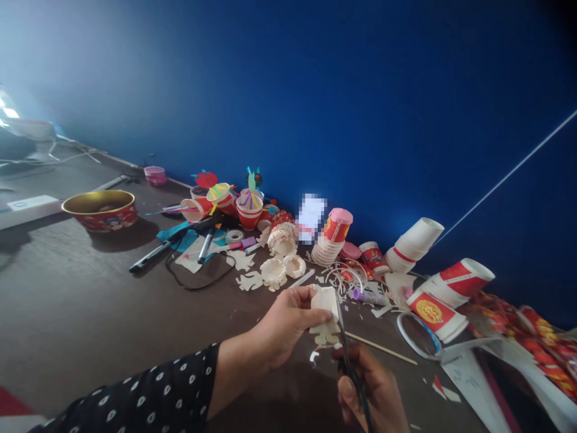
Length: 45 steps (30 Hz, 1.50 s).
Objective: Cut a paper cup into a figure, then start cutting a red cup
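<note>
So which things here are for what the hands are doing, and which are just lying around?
Being used:
left hand, holding a white cut paper piece
right hand, holding black-handled scissors

Lying about:
gold-lined red bowl
stacked paper cups
cut paper-cup baskets
black marker

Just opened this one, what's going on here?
A person holds a white paper piece in their left hand, with the scissors in their right hand cutting at its edge. Paper scraps, cut paper cups and red-and-white cups lie across the dark table, with a red bowl farther along.
</note>
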{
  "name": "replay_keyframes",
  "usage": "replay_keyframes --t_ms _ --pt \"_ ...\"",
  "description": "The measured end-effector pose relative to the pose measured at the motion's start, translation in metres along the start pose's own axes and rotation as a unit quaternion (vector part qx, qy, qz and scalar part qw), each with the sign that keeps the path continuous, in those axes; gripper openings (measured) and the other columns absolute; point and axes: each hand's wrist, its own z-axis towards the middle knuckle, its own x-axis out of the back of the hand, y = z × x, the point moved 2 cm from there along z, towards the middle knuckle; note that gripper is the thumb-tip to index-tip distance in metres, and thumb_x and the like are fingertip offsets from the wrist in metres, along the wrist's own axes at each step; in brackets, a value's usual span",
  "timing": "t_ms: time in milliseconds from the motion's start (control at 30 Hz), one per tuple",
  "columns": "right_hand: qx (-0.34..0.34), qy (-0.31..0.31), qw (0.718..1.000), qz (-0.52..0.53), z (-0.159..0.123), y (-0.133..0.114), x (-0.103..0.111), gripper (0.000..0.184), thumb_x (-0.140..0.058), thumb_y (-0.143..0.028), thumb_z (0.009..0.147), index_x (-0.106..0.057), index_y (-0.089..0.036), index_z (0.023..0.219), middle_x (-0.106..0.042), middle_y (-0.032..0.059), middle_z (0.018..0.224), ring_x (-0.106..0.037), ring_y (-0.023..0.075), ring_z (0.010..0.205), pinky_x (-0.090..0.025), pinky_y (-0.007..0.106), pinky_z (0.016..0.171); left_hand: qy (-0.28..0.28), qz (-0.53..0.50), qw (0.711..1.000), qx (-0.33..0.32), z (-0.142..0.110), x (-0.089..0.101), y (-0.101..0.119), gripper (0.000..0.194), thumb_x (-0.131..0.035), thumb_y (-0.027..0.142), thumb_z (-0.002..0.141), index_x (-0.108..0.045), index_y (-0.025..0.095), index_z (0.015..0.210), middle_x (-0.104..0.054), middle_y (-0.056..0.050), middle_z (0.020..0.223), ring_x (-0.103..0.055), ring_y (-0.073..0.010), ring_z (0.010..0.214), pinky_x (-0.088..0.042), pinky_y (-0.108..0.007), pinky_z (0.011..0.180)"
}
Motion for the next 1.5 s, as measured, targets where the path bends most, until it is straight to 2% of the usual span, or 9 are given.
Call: replay_keyframes --t_ms 300,533,733,967,1500 --pt "-0.001 -0.003 1.0 -0.004 0.001 0.003 0.001 0.051 -0.063 -0.062 0.06 -0.057 -0.018 0.083 -0.044 -0.0083 0.044 -0.034 0.003 0.031 -0.027 0.015 0.032 0.008 0.006 1.0 -0.008 0.0 -0.001 0.002 0.021 -0.073 0.018 0.054 -0.058 0.011 0.067 -0.064 -0.002 0.061 -0.056 -0.0096 0.052 -0.042 -0.021 0.054" --pt "-0.029 -0.024 0.999 0.03 0.003 0.011 0.004 0.046 -0.068 -0.057 0.059 -0.055 -0.018 0.081 -0.043 -0.0091 0.044 -0.033 0.0026 0.031 -0.028 0.014 0.031 0.011 -0.004 1.0 0.008 -0.002 -0.003 0.002 0.023 -0.074 0.016 0.05 -0.057 0.011 0.064 -0.063 -0.001 0.057 -0.055 -0.0094 0.048 -0.042 -0.021 0.05" --pt "-0.006 -0.012 0.999 0.03 0.0 0.005 0.001 0.048 -0.066 -0.058 0.06 -0.055 -0.017 0.082 -0.043 -0.0093 0.044 -0.035 0.0021 0.031 -0.03 0.013 0.032 0.004 -0.012 1.0 0.017 -0.005 -0.006 0.003 0.025 -0.074 0.017 0.049 -0.056 0.011 0.064 -0.062 -0.001 0.057 -0.055 -0.0089 0.047 -0.042 -0.02 0.049" --pt "0.011 -0.014 1.0 0.005 -0.003 -0.001 -0.001 0.05 -0.059 -0.064 0.062 -0.053 -0.018 0.079 -0.041 -0.0092 0.043 -0.03 0.0019 0.029 -0.024 0.014 0.031 0.009 -0.019 1.0 0.016 -0.005 -0.006 0.001 0.027 -0.075 0.016 0.048 -0.052 0.012 0.064 -0.062 -0.001 0.057 -0.055 -0.009 0.047 -0.042 -0.02 0.049" --pt "0.005 0.028 0.999 -0.016 -0.008 -0.009 -0.005 0.049 -0.059 -0.065 0.061 -0.054 -0.018 0.073 -0.035 -0.0105 0.041 -0.024 0.0015 0.031 -0.019 0.013 0.03 0.007 -0.013 1.0 0.014 -0.006 -0.006 0.002 0.029 -0.075 0.017 0.048 -0.053 0.012 0.066 -0.063 -0.001 0.059 -0.056 -0.0094 0.049 -0.043 -0.02 0.048"
